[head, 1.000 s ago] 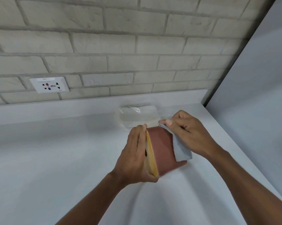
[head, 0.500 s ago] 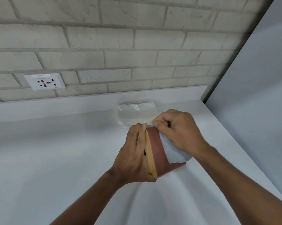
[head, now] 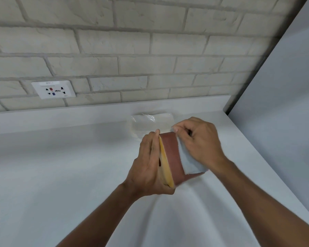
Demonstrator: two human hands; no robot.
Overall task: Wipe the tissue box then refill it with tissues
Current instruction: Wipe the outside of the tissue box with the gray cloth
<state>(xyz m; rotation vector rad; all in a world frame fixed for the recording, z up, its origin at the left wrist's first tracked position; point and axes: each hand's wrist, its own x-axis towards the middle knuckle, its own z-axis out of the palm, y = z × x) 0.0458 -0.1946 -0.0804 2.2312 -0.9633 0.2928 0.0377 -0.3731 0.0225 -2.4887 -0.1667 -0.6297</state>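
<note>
A reddish-brown tissue box [head: 173,157] with a yellow face stands tilted on its edge on the white counter [head: 61,166]. My left hand [head: 148,166] grips its yellow side and holds it up. Against the box's right side my right hand [head: 200,145] presses a pale blue cloth [head: 189,161], fingers curled over it. Behind the box lies a clear plastic pack of white tissues [head: 150,123], partly hidden by my hands.
A brick wall rises behind the counter with a white socket plate [head: 53,89] at the left. A grey panel [head: 283,104] closes off the right side, where the counter ends.
My right hand has curled from flat fingers into a fist over the cloth and shifted slightly up the box's side. The left hand keeps its hold.
</note>
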